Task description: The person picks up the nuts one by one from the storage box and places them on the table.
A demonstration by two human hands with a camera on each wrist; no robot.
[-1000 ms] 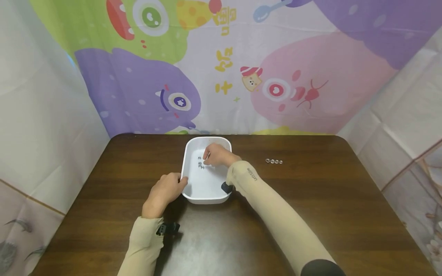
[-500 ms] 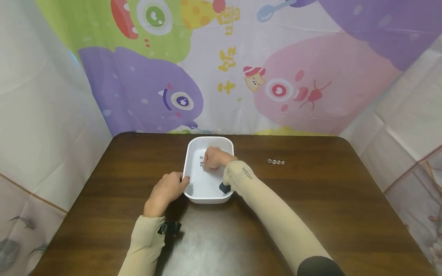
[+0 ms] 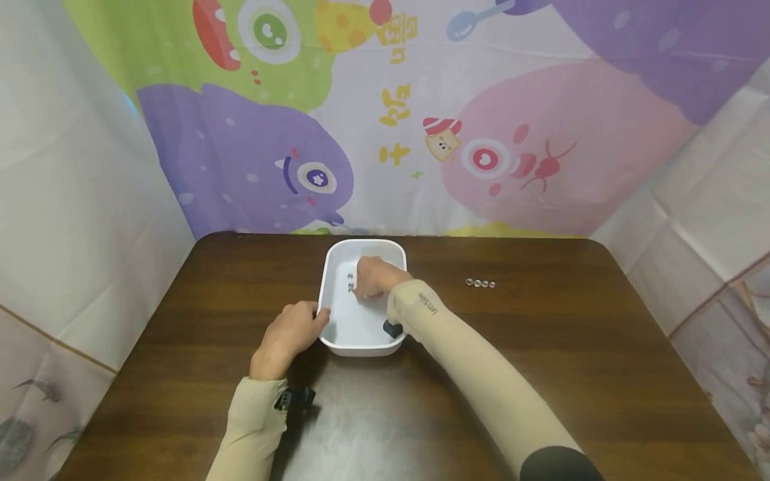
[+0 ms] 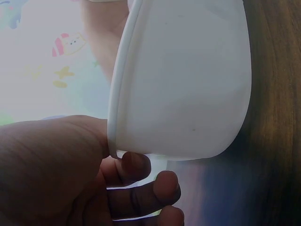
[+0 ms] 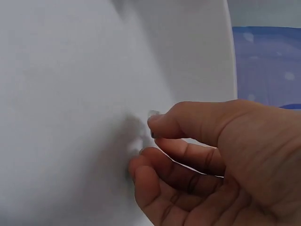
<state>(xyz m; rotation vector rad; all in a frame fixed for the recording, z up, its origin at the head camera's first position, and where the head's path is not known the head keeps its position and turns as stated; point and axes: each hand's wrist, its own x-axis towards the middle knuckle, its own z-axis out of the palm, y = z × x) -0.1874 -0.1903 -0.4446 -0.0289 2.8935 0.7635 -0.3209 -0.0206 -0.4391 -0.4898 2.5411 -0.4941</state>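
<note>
A white plastic tray (image 3: 361,337) stands on the table. My left hand (image 3: 289,337) grips its near-left rim, the thumb inside and the other fingers outside, below the rim in the left wrist view. My right hand (image 3: 375,275) reaches down into the tray with curled fingers. In the right wrist view its thumb and a finger pinch a small shiny metal nut (image 5: 153,113), mostly hidden by the thumb. Several like metal nuts (image 3: 351,287) lie on the tray floor left of the right hand; the hand may cover others.
To the right of the tray, several small metal nuts (image 3: 478,283) lie in a row on the brown wooden table (image 3: 541,347). A printed cartoon curtain (image 3: 385,194) hangs behind the table's back edge.
My right hand has gone lower in the tray and slightly toward me, its fingers drawn in among the nuts. The left hand keeps its hold on the rim. The row outside looks unchanged.
</note>
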